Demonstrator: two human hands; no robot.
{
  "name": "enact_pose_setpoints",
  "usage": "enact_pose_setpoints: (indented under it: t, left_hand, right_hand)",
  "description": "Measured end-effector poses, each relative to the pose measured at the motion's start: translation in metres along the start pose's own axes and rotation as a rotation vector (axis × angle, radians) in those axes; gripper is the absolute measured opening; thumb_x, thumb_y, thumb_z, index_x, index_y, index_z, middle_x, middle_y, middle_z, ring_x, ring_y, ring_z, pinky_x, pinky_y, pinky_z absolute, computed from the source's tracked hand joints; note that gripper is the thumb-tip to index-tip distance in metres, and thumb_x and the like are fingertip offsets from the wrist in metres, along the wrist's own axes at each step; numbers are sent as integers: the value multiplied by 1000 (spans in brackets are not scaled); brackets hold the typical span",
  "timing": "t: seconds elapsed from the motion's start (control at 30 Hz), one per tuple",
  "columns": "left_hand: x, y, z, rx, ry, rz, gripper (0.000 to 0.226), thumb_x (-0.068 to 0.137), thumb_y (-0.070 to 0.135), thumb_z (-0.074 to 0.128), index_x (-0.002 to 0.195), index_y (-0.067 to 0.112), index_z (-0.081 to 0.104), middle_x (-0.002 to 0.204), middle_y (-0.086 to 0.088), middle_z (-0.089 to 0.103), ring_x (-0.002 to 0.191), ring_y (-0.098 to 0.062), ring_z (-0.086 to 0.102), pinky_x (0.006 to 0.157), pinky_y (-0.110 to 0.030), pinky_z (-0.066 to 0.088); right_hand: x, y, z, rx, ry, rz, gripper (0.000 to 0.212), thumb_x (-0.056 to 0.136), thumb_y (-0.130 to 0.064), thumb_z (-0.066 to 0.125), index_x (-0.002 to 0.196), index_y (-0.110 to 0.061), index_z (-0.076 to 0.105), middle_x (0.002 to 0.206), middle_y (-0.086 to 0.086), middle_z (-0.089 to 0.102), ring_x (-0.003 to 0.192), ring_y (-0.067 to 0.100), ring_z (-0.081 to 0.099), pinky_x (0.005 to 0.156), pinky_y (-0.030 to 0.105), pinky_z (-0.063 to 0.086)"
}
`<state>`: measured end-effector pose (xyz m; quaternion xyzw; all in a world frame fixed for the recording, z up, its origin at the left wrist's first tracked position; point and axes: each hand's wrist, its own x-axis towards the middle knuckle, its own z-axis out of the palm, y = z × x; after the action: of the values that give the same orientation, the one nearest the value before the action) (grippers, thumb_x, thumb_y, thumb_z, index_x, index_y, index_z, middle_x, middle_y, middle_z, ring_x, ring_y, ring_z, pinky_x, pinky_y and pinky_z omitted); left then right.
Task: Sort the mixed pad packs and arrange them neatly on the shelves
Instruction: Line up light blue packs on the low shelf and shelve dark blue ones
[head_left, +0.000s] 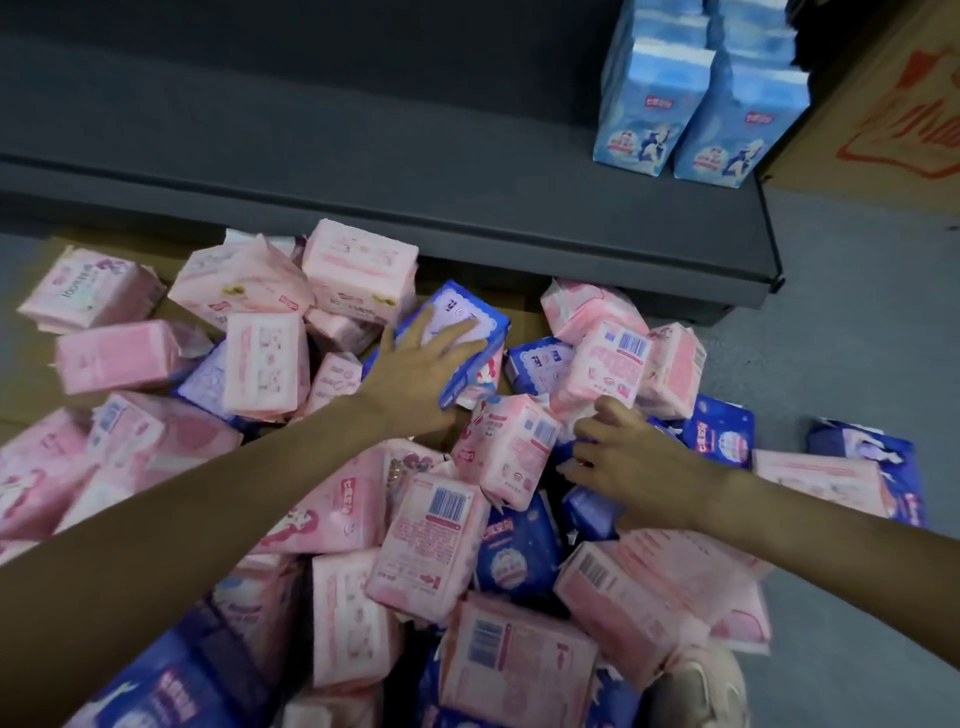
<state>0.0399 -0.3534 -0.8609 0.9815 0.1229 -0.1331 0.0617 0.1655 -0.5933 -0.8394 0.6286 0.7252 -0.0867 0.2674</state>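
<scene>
Head view: left hand (415, 364) grips a blue pack (467, 332), fingers spread.

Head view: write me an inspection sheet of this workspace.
Surface: grey floor; flattened cardboard under the pile.
Job's things: pink packs and dark blue packs heaped unsorted; light blue packs upright on the dark shelf.
Clutter: nothing seen beyond the pile.
Grippers: left hand grips a dark blue pack; right hand reaches into the pile, grip hidden.
Cables: nothing seen.
Surroundings: printed carton beside the shelf.
</scene>
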Motion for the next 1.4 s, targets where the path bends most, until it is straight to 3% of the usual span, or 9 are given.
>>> enact_pose_setpoints:
  t: [0.2, 0.33, 0.53, 0.8, 0.93, 1.03, 1.13, 1.27, 1.4]
  left_hand:
    - [9, 0, -6, -187, 49, -161, 97, 76, 56, 69, 151, 32, 12, 157, -14, 0, 142, -37, 14, 111, -49, 31]
    - [6, -2, -4, -240, 36, -201, 113, 71, 56, 75, 152, 20, 5, 152, -13, 19, 135, -31, 32, 105, -41, 37]
    - [-5, -10, -14, -602, 90, -272, 76, 78, 58, 60, 141, 26, 33, 133, -8, 55, 114, -30, 55, 92, -34, 42]
    - [-12, -23, -18, -366, 218, -173, 60, 97, 9, 37, 148, 39, 25, 111, -13, 56, 87, -30, 56, 73, -41, 47]
    - [-13, -22, -18, -369, 189, -225, 51, 96, 46, 45, 144, 38, 31, 136, -9, 48, 107, -30, 56, 87, -40, 48]
    - [-11, -17, -17, -304, 132, -263, 80, 78, 58, 65, 143, 35, 25, 136, -8, 45, 109, -33, 56, 85, -40, 48]
    - [-12, -25, -24, -417, 209, -269, 77, 77, 34, 73, 141, 33, 31, 126, -8, 54, 103, -30, 58, 81, -36, 47]
    - [-17, -46, -30, -610, 246, -264, 64, 81, 28, 73, 135, 31, 40, 128, -4, 59, 105, -23, 60, 77, -29, 47]
    - [-23, -50, -25, -609, 204, -257, 58, 86, 30, 70, 135, 29, 41, 136, -4, 53, 114, -21, 56, 78, -26, 46]
  right_hand:
    - [10, -5, -4, -38, 27, -128, 39, 52, -48, 71, 78, -19, 66, 65, -6, 63, 77, 20, 56, 88, 40, 28]
    - [-11, 37, -51, 226, 178, 122, 77, 58, -72, 27, 107, -24, 62, 91, 1, 64, 85, 21, 57, 83, 33, 39]
    - [-16, 79, -72, 1044, 580, 624, 49, 77, -53, 58, 109, -16, 59, 102, 2, 67, 91, 22, 62, 82, 40, 49]
    - [19, 72, -35, 1182, 530, 722, 39, 97, -40, 46, 134, -38, 36, 103, -2, 60, 86, 21, 59, 75, 29, 44]
    - [24, 71, -51, 1391, 752, 707, 35, 93, -31, 55, 123, -41, 41, 107, 2, 64, 87, 20, 64, 79, 41, 55]
    - [16, 64, -79, 1281, 982, 582, 68, 87, -26, 68, 142, -31, 28, 107, -16, 57, 90, -2, 60, 77, 16, 50]
    - [16, 48, -90, 737, 1055, 362, 61, 79, -17, 71, 133, -16, 44, 119, 0, 56, 102, 7, 53, 86, 23, 47]
    - [34, 26, -47, 229, 762, 124, 59, 68, -19, 79, 119, -14, 50, 116, 9, 60, 107, 24, 57, 87, 37, 49]
    - [33, 23, -21, 349, 412, 48, 50, 77, -50, 59, 119, -23, 53, 120, 0, 55, 108, 17, 53, 96, 33, 41]
